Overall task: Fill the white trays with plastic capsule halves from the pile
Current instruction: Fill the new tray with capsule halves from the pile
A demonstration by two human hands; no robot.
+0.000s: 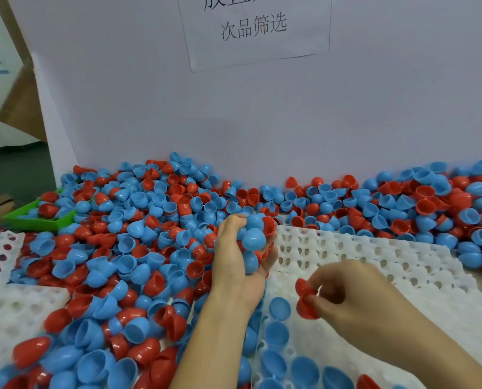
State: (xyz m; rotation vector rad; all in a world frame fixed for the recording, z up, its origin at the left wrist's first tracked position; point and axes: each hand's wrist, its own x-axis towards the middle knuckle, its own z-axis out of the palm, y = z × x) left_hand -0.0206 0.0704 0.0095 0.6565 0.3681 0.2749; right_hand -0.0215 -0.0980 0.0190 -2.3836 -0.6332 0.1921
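A big pile of red and blue capsule halves (138, 228) covers the table from the left to the back wall. My left hand (234, 256) is palm up at the pile's edge and grips a handful of blue and red halves (253, 239). My right hand (354, 293) hovers over the white tray (402, 265) and pinches red capsule halves (305, 300) between thumb and fingers. Several blue halves (279, 308) sit in the tray's near-left pockets, with one red half (367, 382) at the bottom edge.
Another white tray (15, 310) lies at the left, partly buried in halves. A green bin (23, 220) sits at the far left. More halves (430, 209) heap along the back right. A white board with a paper sign (253, 29) stands behind.
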